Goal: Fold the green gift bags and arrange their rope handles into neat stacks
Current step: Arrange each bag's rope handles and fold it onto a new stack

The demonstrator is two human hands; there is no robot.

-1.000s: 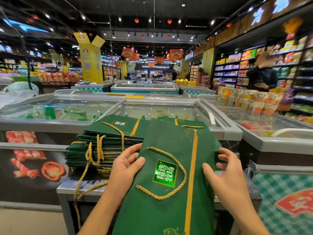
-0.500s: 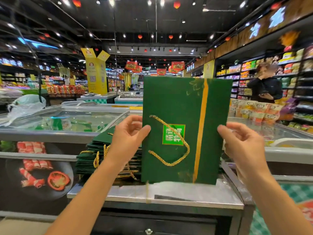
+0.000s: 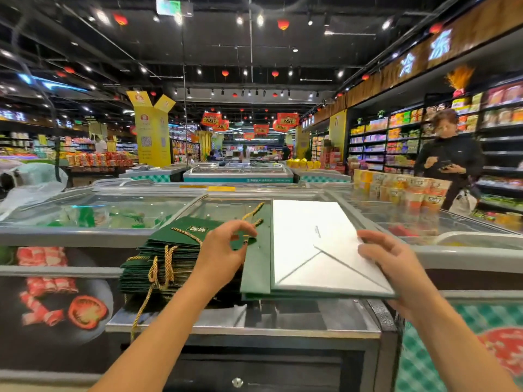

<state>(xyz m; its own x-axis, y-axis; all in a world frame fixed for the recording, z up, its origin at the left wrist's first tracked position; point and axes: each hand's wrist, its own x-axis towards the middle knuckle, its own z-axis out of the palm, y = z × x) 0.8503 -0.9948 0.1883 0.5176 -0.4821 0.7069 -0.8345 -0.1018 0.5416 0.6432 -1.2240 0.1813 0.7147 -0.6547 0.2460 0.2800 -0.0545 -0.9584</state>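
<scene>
Now, gift bag [image 3: 305,244], left fingers [image 3: 240,225] pinching, right fingers [image 3: 379,240] gripping opposite edges; stack [image 3: 181,236] leftward

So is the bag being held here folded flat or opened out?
Folded flat: the gift bag shows as one thin slab between the left hand and right hand, with its white creased panel facing up.

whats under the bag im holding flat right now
Below the bag, a strip of the steel counter shows. The stack of folded bags sits to its left. Anything further back beneath it is covered.
</scene>
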